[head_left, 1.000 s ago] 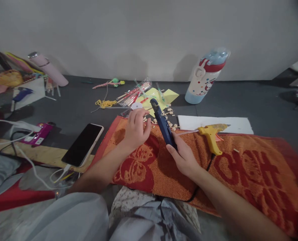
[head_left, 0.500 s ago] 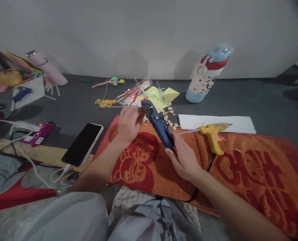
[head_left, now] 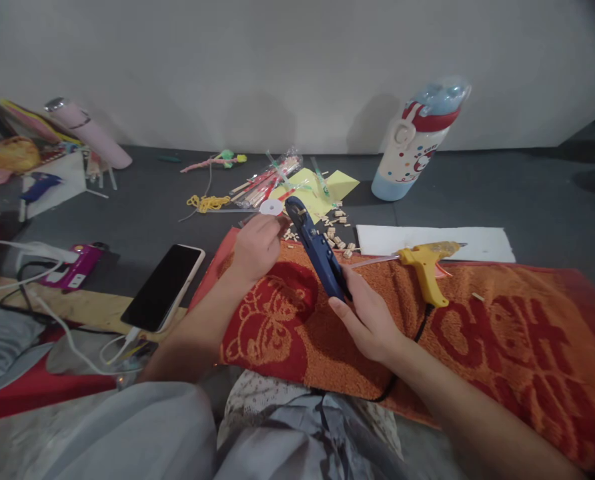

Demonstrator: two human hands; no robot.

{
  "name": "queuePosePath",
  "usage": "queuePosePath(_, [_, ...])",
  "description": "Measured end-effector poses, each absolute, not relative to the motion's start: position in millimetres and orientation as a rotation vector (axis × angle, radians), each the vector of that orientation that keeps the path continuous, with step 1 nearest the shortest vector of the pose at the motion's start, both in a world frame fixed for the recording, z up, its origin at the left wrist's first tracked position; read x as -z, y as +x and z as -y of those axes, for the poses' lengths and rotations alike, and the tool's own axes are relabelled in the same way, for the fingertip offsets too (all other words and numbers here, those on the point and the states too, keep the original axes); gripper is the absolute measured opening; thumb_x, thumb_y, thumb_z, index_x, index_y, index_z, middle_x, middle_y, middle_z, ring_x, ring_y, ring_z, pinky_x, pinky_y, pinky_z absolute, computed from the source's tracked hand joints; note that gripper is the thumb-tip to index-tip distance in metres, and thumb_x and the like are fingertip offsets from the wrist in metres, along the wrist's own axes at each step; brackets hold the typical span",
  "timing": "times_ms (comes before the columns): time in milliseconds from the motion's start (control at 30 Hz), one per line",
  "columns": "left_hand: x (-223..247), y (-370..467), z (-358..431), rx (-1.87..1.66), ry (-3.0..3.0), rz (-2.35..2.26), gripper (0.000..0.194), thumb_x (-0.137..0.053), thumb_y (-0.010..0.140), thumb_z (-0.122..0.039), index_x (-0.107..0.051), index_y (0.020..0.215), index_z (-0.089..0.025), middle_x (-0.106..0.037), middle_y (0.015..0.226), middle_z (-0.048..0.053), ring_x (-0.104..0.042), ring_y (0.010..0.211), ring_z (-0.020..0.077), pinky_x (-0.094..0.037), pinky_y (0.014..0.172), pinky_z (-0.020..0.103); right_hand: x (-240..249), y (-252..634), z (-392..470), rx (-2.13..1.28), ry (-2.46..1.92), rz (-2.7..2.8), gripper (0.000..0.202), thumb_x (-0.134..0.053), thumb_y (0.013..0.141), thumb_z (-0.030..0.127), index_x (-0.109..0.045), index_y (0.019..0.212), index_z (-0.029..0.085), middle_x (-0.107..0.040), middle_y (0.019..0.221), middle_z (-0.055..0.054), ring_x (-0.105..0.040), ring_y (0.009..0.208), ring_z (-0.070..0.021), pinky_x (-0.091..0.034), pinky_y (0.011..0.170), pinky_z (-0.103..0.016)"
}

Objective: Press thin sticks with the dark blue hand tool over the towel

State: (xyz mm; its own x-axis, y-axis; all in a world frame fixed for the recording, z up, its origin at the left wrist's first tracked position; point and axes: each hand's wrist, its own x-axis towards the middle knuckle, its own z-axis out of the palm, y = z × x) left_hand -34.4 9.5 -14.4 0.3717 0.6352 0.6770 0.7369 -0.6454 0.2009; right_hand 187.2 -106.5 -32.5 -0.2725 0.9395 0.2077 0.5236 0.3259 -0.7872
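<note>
Left of the frame's centre, the left hand (head_left: pixel 256 248) has its fingers curled, their tips just left of the head of the blue hand tool (head_left: pixel 313 241); whether they pinch anything cannot be told. The tool lies near the centre, above the orange towel (head_left: pixel 350 363), its long axis slanting from its head at upper left to its handles at lower right. Small wooden pieces (head_left: pixel 331 233) lie beyond it. Right of centre, the right hand (head_left: pixel 370 317) grasps the handles, so the left is nearer the head.
</note>
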Motion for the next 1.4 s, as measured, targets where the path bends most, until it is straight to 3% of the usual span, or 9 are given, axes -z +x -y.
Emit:
queuePosePath(400, [16,-32,-10,0.965,-2.519,1.276,0.023,-0.039,0.083,-0.009,-0.052,0.067,-0.020,-0.058,0.068,0.006,-0.055,0.069,0.0188,-0.043,0.067,0.030,31,190,105,-0.995,-1.230,1.777,0.059,-0.047,0.092,0.055,-0.046,0.137,0.017,-0.061,0.131,-0.017,-0.059,0.120,-0.0325,-0.047,0.100,-0.049])
queuePosePath(533, [13,-29,-7,0.982,-2.589,1.533,0.022,-0.040,0.085,-0.013,-0.060,0.078,-0.018,-0.065,0.075,0.007,-0.059,0.073,0.0189,-0.044,0.069,0.029,33,189,104,-1.206,-1.188,1.572,0.058,-0.050,0.089,0.059,-0.051,0.133,0.022,-0.062,0.132,-0.012,-0.059,0.118,-0.0304,-0.047,0.100,-0.047])
queuePosePath(667, [4,-22,-6,1.354,-2.686,2.003,0.022,-0.046,0.092,-0.029,-0.064,0.098,-0.017,-0.070,0.081,0.004,-0.063,0.071,0.0156,-0.046,0.070,0.027,34,188,100,-1.394,-1.203,1.363,0.062,-0.051,0.082,0.068,-0.060,0.117,0.018,-0.070,0.109,-0.011,-0.066,0.094,-0.0266,-0.053,0.084,-0.040])
queuePosePath(767, [-1,-19,-7,1.828,-2.752,2.320,0.024,-0.053,0.089,-0.035,-0.062,0.099,-0.015,-0.069,0.074,0.003,-0.063,0.063,0.0129,-0.049,0.064,0.025,34,189,96,-1.427,-1.163,1.285,0.055,-0.051,0.081,0.069,-0.064,0.098,0.018,-0.070,0.085,-0.007,-0.065,0.077,-0.0222,-0.052,0.073,-0.035])
queuePosePath(833, [-3,-18,-8,2.065,-2.760,2.456,0.025,-0.057,0.087,-0.035,-0.060,0.098,-0.013,-0.068,0.073,0.004,-0.063,0.062,0.0119,-0.050,0.062,0.024,34,189,93,-1.431,-1.133,1.233,0.051,-0.050,0.081,0.068,-0.064,0.087,0.019,-0.069,0.079,-0.006,-0.065,0.074,-0.0214,-0.052,0.072,-0.034])
queuePosePath(1033, [-10,-16,-5,2.342,-2.723,2.678,0.017,-0.058,0.088,-0.024,-0.062,0.098,-0.011,-0.069,0.073,0.004,-0.063,0.059,0.0082,-0.050,0.061,0.020,30,188,87,-1.602,-1.051,1.025,0.049,-0.049,0.079,0.067,-0.062,0.087,0.020,-0.072,0.085,-0.010,-0.069,0.080,-0.0262,-0.056,0.073,-0.040])
queuePosePath(1400, [-15,-15,-3,2.337,-2.695,2.933,0.011,-0.058,0.087,-0.018,-0.065,0.093,-0.012,-0.067,0.069,0.002,-0.061,0.057,0.0072,-0.051,0.062,0.021,28,187,85,-1.655,-1.066,0.984,0.055,-0.045,0.078,0.070,-0.061,0.093,0.020,-0.072,0.087,-0.011,-0.070,0.088,-0.0290,-0.059,0.074,-0.043])
